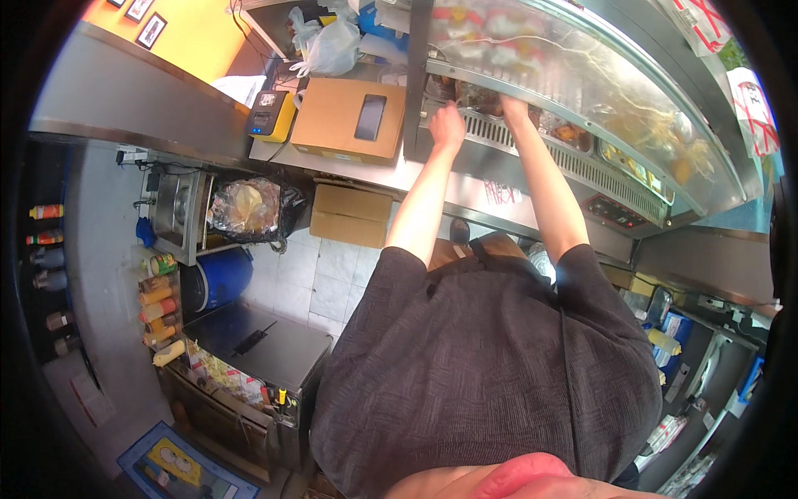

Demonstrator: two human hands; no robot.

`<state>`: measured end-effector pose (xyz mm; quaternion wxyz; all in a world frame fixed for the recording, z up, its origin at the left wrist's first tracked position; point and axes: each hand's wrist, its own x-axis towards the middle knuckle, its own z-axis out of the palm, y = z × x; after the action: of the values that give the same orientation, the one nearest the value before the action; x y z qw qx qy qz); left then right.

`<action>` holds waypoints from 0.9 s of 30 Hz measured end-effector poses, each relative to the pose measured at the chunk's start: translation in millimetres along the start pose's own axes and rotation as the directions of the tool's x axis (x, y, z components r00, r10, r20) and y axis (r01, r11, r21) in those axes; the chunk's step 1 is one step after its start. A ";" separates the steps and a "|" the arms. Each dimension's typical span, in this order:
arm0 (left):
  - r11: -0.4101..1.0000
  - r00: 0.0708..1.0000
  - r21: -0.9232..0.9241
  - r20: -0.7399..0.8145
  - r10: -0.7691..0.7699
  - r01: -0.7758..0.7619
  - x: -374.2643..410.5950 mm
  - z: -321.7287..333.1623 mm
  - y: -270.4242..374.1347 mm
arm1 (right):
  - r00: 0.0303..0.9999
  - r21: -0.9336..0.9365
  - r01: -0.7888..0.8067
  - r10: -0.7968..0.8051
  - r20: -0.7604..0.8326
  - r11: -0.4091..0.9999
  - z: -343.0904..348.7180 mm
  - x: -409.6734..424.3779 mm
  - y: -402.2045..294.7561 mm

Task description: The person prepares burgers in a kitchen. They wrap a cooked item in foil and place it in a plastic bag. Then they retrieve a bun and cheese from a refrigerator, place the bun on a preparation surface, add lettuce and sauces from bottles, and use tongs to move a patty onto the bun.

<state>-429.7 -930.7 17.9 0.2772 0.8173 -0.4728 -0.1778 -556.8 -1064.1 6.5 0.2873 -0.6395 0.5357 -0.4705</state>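
Note:
Both my hands reach into the opening of a glass-fronted food display case (542, 68). My left hand (447, 129) is at the opening's lower edge near its left end, fingers bent at a food container (477, 95); its grip is not clear. My right hand (514, 110) reaches under the glass frame at the container's right side, and its fingers are hidden. Dark food shows through the container. Farther right in the case are a metal tray of browned food (568, 133) and a tray of yellowish pieces (629, 165).
Left of the case, a phone (371, 116) lies on a cardboard box (336, 125) beside a yellow-black printer (271, 116). The case has a vent grille (573, 163) and control panel (616, 211). Behind me stand a blue barrel (224, 277), steel-topped unit (280, 340) and squeeze bottles (156, 312).

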 end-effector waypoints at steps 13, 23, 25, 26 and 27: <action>0.748 0.988 -0.663 -0.100 -0.115 0.020 26.8 17.2 -16.1 | 0.948 -0.259 0.227 -0.153 0.278 0.939 -7.8 -34.8 -9.1; 0.580 0.979 -0.811 0.053 0.195 -0.072 31.7 40.1 -21.3 | 0.850 -0.464 0.440 -0.190 0.491 0.769 -23.2 -29.5 -48.8; 0.703 0.981 -0.695 -0.013 0.195 -0.149 18.9 24.1 -6.3 | 0.864 -0.540 0.404 -0.114 0.491 0.738 -28.3 -26.3 -38.0; 0.723 0.982 -0.677 0.003 0.188 -0.137 15.5 18.0 -1.7 | 0.866 -0.529 0.429 -0.166 0.472 0.732 -27.9 -28.5 -35.7; 0.742 0.983 -0.658 0.012 0.181 -0.129 14.8 15.5 1.4 | 0.864 -0.517 0.458 -0.225 0.451 0.723 -26.0 -29.3 -35.1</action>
<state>-431.9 -948.6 6.3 0.5413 0.6194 -0.4568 -0.3386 -565.5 -1023.4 38.6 0.0650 -0.8604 0.4667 -0.1940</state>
